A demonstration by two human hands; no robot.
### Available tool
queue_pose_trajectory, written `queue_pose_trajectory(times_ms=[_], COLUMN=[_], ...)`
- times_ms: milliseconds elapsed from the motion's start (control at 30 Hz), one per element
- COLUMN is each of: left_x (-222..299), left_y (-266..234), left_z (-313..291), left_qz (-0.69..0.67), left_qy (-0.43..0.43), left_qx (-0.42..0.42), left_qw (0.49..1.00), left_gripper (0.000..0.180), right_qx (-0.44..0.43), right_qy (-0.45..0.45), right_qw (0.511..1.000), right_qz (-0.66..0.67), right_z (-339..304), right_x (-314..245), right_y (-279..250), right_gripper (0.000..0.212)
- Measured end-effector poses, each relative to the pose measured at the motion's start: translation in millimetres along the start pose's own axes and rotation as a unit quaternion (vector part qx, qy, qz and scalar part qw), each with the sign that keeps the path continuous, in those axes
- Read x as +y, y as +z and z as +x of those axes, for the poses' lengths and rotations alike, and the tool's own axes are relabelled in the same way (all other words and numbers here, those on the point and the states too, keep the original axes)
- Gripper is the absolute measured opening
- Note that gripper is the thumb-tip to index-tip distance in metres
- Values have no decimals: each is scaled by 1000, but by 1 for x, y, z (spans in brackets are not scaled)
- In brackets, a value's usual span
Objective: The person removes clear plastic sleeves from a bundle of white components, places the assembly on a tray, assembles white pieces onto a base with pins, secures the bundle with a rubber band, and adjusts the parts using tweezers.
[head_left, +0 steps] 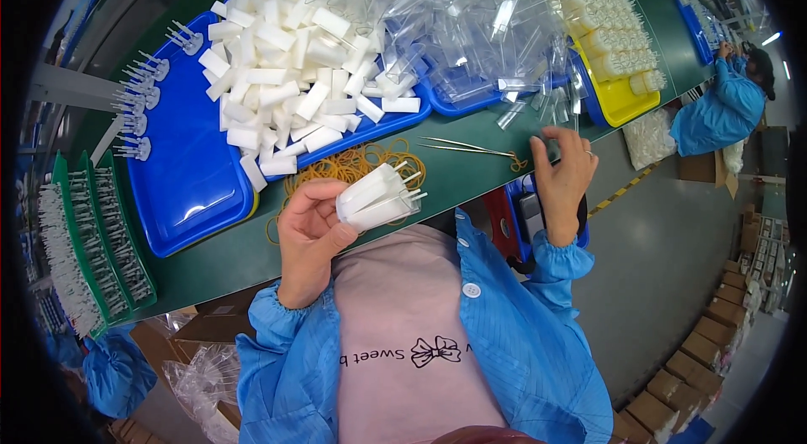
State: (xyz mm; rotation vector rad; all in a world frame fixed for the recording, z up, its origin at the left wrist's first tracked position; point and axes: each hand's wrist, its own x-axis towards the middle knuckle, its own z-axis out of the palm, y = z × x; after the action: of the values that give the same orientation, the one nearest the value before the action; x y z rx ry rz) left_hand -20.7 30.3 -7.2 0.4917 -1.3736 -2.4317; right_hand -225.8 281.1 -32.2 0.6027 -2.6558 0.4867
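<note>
My left hand (313, 230) is closed round a white pronged part (380, 199) with white foam blocks set around it; thin prongs stick out toward the right. Beyond it on the green bench lies a heap of tan rubber bands (361, 162), partly hidden by the hand. My right hand (565, 179) is at the bench's front edge with thumb and forefinger apart and nothing visible in it. Just left of it lie metal tweezers (466, 147), a loose rubber band (519, 165) touching their near end.
White foam blocks (294, 49) overfill a blue tray. Beside them are clear plastic pieces (479, 15) in a heap and a yellow tray (626, 112) of finished-looking parts. A blue tray (189, 192) at left holds several pronged parts (134, 99); green racks (101, 242) stand beyond. A co-worker (723, 108) sits at right.
</note>
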Motion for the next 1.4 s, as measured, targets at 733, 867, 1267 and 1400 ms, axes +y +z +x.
queue_pose_trajectory(times_ms=[733,867,1267,1400], left_x=[2,11,19,19], left_y=[0,4,8,8], left_z=[-9,-11,-8,-13], left_qz=[278,333,431,399], left_qy=[193,187,247,229], left_qx=[-25,-6,-66,-65], left_qw=[941,924,866,886], left_gripper=[45,50,48,46], right_qx=[-194,-190,-234,-289], right_qy=[18,0,-27,-29], right_qw=[778,765,788,777], right_qz=[597,615,569,559], right_z=[-2,-4,17,26], right_x=[-110,-109,-113,-115], right_y=[-35,-29,-41,-43], right_gripper=[30,26,17,18])
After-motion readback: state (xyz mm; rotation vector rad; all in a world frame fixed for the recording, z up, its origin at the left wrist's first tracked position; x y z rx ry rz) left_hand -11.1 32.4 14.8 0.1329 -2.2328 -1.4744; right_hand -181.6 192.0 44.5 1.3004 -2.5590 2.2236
